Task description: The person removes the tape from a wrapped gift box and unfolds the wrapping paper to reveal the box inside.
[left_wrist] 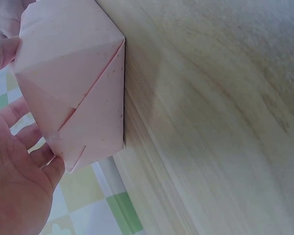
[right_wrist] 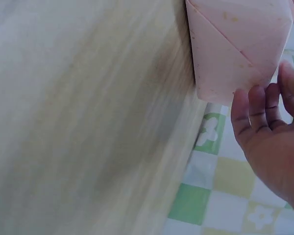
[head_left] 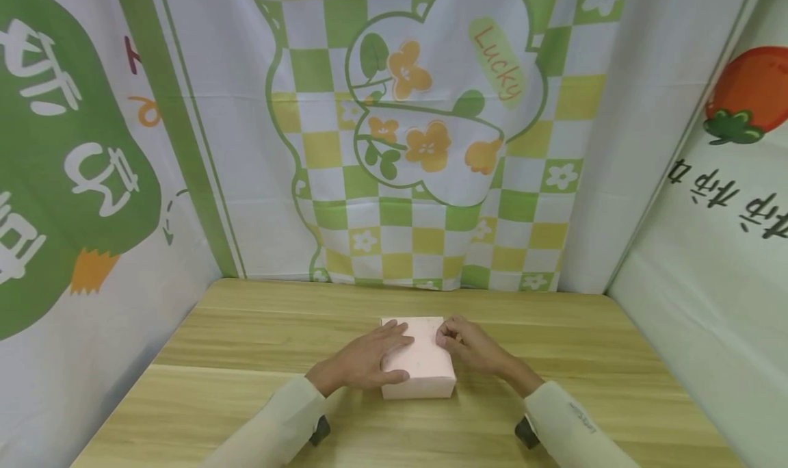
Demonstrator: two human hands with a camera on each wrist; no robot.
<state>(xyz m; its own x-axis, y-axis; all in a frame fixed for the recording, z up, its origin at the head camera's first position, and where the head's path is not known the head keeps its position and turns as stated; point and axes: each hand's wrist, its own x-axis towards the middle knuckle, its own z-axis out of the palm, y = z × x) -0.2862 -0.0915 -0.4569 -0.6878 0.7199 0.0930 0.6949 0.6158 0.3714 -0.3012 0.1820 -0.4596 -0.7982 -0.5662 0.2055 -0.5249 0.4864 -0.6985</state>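
Observation:
A pink paper-covered box (head_left: 425, 358) stands on the table in front of the person. Slanting folds and overlapping flaps mark its sides in the left wrist view (left_wrist: 88, 83) and right wrist view (right_wrist: 235, 49). The left hand (head_left: 369, 358) rests on the box's left part, its fingers spread across the top and its thumb near the front edge. At the upper right edge, the right hand (head_left: 474, 348) has bent fingers and thumb close together, pinching the box's edge. The right palm (right_wrist: 274, 147) faces the box side.
The wooden table (head_left: 246, 331) runs around the box on all sides. Behind it hangs a green and yellow checked curtain (head_left: 431, 242). Printed white cloths hang at the left (head_left: 141, 283) and right (head_left: 695, 283).

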